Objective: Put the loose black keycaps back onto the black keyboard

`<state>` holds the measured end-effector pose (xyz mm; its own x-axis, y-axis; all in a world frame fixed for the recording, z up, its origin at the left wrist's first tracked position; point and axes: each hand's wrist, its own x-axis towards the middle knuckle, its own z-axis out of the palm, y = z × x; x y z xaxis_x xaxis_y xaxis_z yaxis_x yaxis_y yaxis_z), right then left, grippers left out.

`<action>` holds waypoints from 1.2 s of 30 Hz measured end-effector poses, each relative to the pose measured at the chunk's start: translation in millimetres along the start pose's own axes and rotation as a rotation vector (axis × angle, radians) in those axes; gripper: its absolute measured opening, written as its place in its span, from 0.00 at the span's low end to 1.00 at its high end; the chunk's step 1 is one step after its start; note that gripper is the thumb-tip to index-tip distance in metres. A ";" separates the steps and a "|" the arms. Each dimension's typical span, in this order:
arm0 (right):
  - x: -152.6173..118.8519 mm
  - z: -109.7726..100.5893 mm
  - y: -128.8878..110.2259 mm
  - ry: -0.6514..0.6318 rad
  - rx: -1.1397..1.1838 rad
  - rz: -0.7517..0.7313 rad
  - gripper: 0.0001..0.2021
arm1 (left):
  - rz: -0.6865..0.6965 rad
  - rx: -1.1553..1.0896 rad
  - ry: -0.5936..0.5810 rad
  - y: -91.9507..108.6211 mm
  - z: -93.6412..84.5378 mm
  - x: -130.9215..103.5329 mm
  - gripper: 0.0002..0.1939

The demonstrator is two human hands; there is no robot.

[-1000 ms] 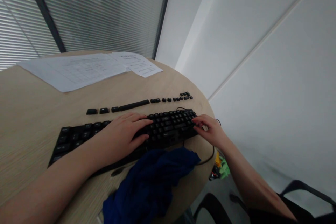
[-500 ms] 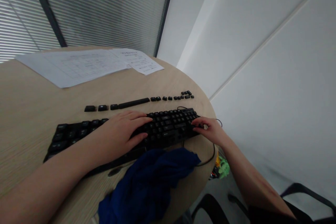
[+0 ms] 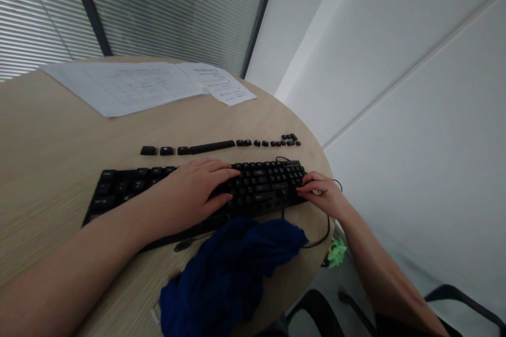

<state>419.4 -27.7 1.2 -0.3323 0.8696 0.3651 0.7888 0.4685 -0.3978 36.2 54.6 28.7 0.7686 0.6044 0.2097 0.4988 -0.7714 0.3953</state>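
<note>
**Both hands on the keyboard**

I see the keyboard [image 3: 253, 189] on the round table [image 3: 51, 168]. My left hand [image 3: 193, 195] lies flat and loose across its middle; my right hand [image 3: 326, 195] pinches its right end. Loose keys [image 3: 221, 146] line the far side, a blue cloth [image 3: 233, 268] lies near.

Black keyboard [image 3: 253, 189] lies flat on the wooden table, long axis left-right, near the right table edge, near edge partly under a blue cloth. Most keys in place; bottom row looks bare at right, too blurred to be sure. Loose black keycaps [image 3: 221, 146] sit in a line just beyond its far edge: three wide caps left, long spacebar mid, small caps clustered right.
</note>
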 end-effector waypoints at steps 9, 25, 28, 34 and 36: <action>-0.5 -5.0 5.3 -0.065 0.068 -0.027 0.09 | 0.004 0.020 0.005 1.1 -0.9 0.0 0.24; 180.1 -37.2 81.2 -0.300 -0.658 0.213 0.11 | -0.019 0.028 -0.031 0.8 -2.2 0.1 0.23; 191.8 -30.1 92.0 -0.392 -0.662 0.235 0.11 | -0.023 0.030 -0.039 1.0 -3.3 -0.3 0.23; 197.5 -23.3 98.6 -0.467 -0.678 0.196 0.16 | -0.032 0.041 -0.073 3.6 -3.5 -2.4 0.24; 200.1 -20.4 98.2 -0.475 -0.681 0.183 0.16 | -0.043 0.042 -0.078 4.3 -3.7 -2.7 0.24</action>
<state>440.9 189.2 52.4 -0.2308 0.9670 -0.1082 0.9398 0.2503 0.2327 34.8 50.4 33.2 0.7740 0.6213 0.1219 0.5473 -0.7534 0.3646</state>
